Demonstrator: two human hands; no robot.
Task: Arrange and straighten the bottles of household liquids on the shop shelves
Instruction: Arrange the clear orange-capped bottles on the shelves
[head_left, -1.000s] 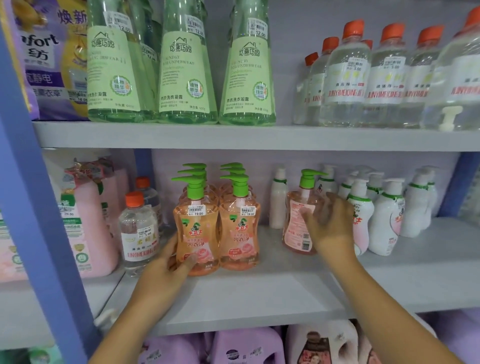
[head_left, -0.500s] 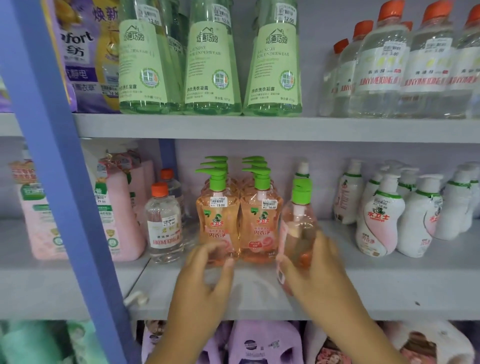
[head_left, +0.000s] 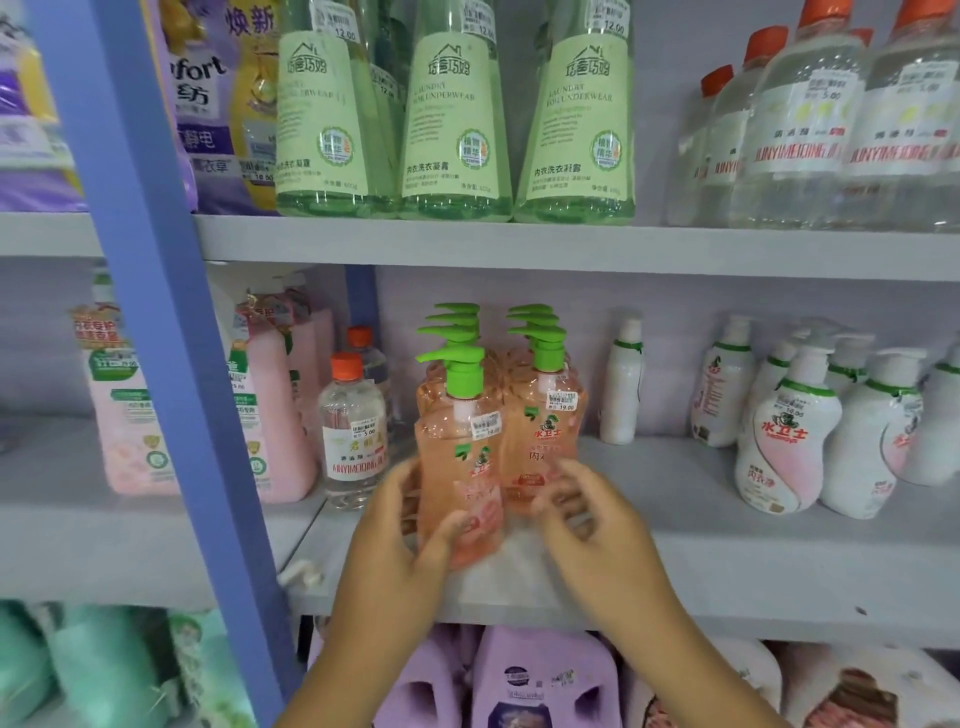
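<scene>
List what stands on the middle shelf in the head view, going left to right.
Pink refill pouches → clear bottle with orange cap → orange pump bottle with green pump, gripped by the left hand → right hand → slim white bottle turned backwards → white pump bottles with pink labels.

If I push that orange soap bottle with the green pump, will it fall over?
Probably, if pushed up high: the orange pump bottle is tall and narrow, with its pump on top. It looks full, so likely heavy for its size. Its smooth plastic may be slippery; the left hand grips it low down.
</scene>
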